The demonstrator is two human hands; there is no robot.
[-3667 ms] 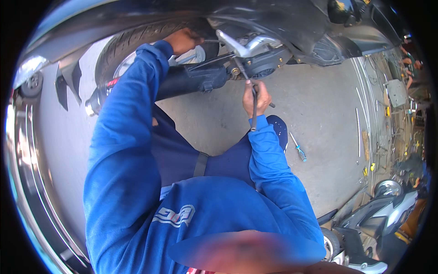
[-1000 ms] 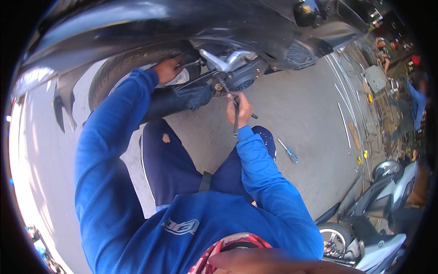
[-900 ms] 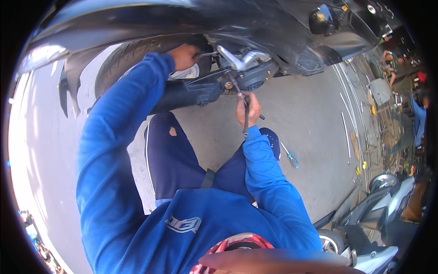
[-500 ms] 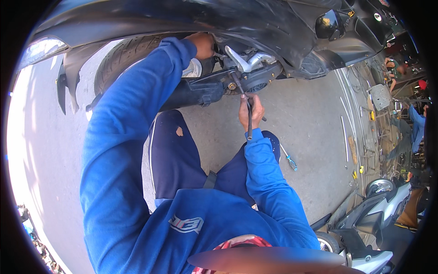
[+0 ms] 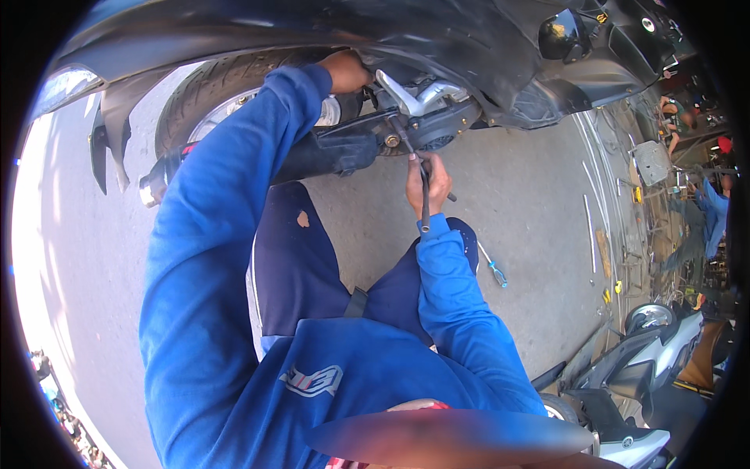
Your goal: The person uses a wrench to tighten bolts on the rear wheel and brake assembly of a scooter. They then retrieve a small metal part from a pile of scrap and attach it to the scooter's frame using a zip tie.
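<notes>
Reaching in under the dark motor scooter (image 5: 437, 47), my left hand (image 5: 346, 72) is beside the silver footpeg bracket (image 5: 410, 102); its fingertips are hidden against the scooter. My right hand (image 5: 430, 184) is closed round a dark three-armed socket wrench (image 5: 425, 211). One arm of the wrench points up to the underside of the engine, next to a brass-coloured bolt (image 5: 392, 141). Whether its tip sits on a fastener I cannot make out. The black exhaust muffler (image 5: 320, 160) lies below my left forearm, with the rear wheel (image 5: 183, 109) behind it.
A blue-handled screwdriver (image 5: 498, 273) lies on the grey floor right of my knee. Long metal rods (image 5: 591, 234) lie farther right. At the lower right stands another scooter (image 5: 648, 367). People and a metal stool (image 5: 652, 166) are in the background.
The view has shifted slightly, and more of the wheel and muffler end shows. My left hand has moved slightly toward the bracket. My right hand keeps its grip, a little higher in the picture.
</notes>
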